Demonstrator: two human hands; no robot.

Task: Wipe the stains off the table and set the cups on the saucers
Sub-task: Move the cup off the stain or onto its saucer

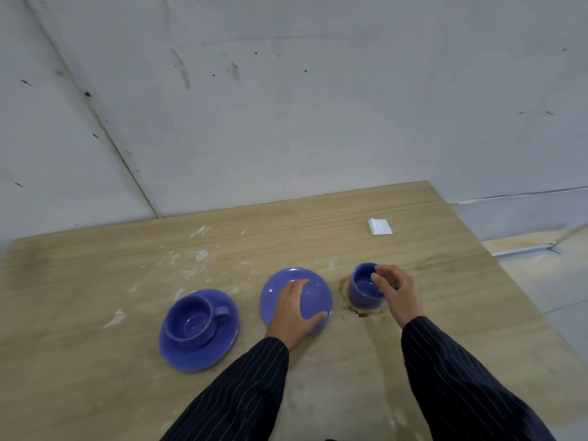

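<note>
A grey wall [286, 106] rises behind a wooden table [95, 361] that fills the lower half of the view. Two arms in dark pinstriped sleeves [241, 389] reach forward from the near edge.

On the left of the table a blue saucer [191, 354] carries a blue cup [191, 319], upright, its handle pointing right. Beside it to the right lies a second saucer [315, 288], with no cup on it. The left hand [292, 313] lies flat on this saucer, fingers straight and stretched forward, thumb spread out to the right along the near rim.

Further right a second cup [362, 288] stands upright on the bare wood, inside a brown wet ring stain [359, 313]. The right hand [397, 291] hangs over its right side, fingers loosely bent above the rim; whether they touch the cup I cannot tell.

White smears [197, 256] mark the wood behind the saucers. A small folded white cloth [379, 226] lies well apart, toward the far right corner.
</note>
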